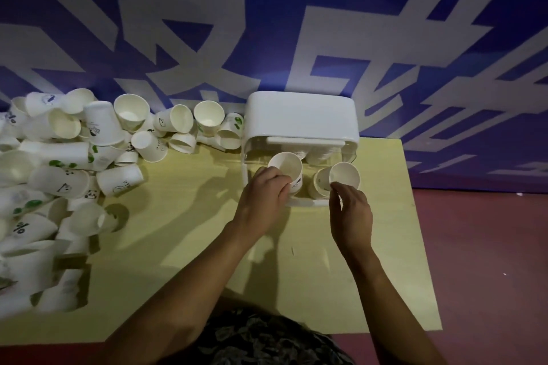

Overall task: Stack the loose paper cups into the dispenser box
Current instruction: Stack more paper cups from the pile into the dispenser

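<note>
A white dispenser box (301, 115) with a clear front stands at the back of the yellow table (189, 261). My left hand (262, 201) grips a white paper cup (286, 167) at the left of the box's open front, mouth facing me. My right hand (350, 216) pinches the rim of another paper cup (344, 176) at the right of the opening, nested on a cup stack (320, 184) lying there. More stacked cups show dimly inside the box behind the clear panel.
A big heap of loose paper cups (65, 163) covers the table's left side and runs along the blue-and-white wall (267, 24) up to the box. The table's right edge drops to a reddish floor (486, 261).
</note>
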A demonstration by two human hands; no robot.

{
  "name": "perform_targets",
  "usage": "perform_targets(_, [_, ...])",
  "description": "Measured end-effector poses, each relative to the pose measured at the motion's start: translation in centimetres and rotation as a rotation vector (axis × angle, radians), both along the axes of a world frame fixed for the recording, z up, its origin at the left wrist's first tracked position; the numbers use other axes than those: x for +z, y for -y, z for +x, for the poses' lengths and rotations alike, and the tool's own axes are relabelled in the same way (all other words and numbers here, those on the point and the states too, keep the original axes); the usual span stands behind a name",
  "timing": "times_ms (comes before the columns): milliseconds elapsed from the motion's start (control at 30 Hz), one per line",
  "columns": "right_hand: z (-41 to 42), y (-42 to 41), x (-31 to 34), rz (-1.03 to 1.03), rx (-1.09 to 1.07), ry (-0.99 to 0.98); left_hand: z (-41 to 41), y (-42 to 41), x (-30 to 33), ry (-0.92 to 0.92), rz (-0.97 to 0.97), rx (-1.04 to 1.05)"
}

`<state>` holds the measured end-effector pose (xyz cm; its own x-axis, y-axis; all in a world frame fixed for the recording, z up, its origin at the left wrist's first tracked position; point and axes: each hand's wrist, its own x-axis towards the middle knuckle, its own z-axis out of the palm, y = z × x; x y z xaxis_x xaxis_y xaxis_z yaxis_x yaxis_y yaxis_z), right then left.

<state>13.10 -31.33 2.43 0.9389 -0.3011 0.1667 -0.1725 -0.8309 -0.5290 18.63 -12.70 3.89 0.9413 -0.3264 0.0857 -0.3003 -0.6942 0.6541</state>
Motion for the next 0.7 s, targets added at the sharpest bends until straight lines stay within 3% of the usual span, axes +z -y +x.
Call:
perform_targets(367, [2.9,3.3,-4.8,-0.174,0.258,-0.239,1.2,3.9,-5.5,-0.227,0.409,-0.095])
perform_targets(533, [3.7,3.2,-5.2,-0.247,0.29,-0.286,1.7,4.4,-5.9,-0.231,0.353,-0.039])
perform_targets(700, [3.2,0.8,-3.7,-0.174,0.306,-0.237,0.0,1.4,-3.8,-0.185,0.179,0.074])
